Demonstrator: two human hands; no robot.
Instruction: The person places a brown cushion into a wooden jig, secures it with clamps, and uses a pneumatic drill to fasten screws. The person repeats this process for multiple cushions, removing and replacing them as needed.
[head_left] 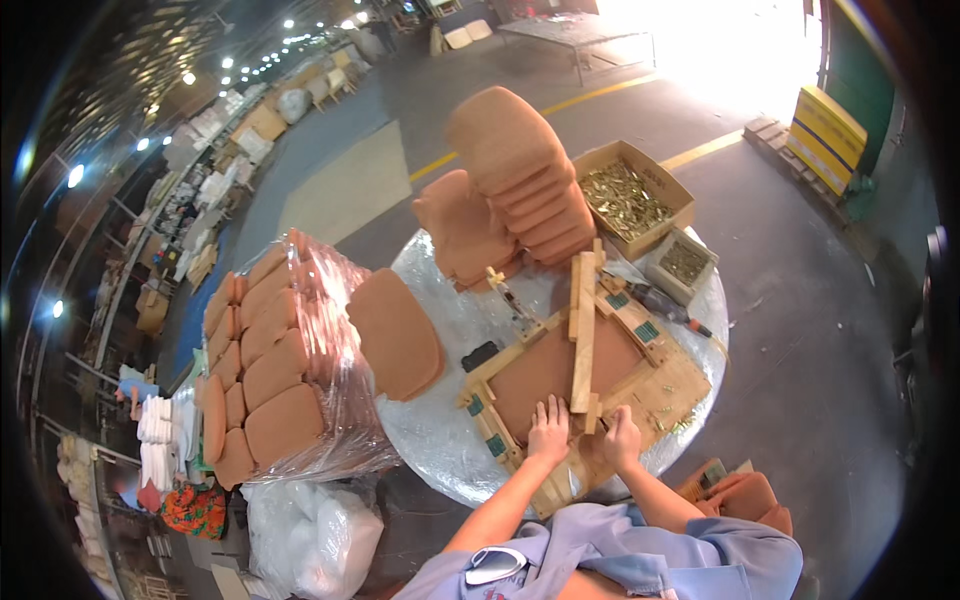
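A wooden frame jig [530, 355] with green pads lies on the round, plastic-wrapped table [425, 440]. Inside it sits a flat brown padded panel [520, 385]. My left hand [548, 432] rests on the panel's near edge, fingers stretched out. Across the jig runs a light wooden bar [583, 345], its near end between my two hands. Right beside that end, my right hand [622, 440] is closed; whatever it grips is too small or hidden to make out. A dark power tool [660, 305] with an orange tip lies behind the jig's right side.
Stacked brown cushions [530, 180] stand at the table's back, with more brown pads [395, 335] at its left edge. A cardboard box [630, 200] of brass-coloured hardware and a smaller tray [682, 262] sit back right. Plastic-wrapped cushions [285, 370] stand left.
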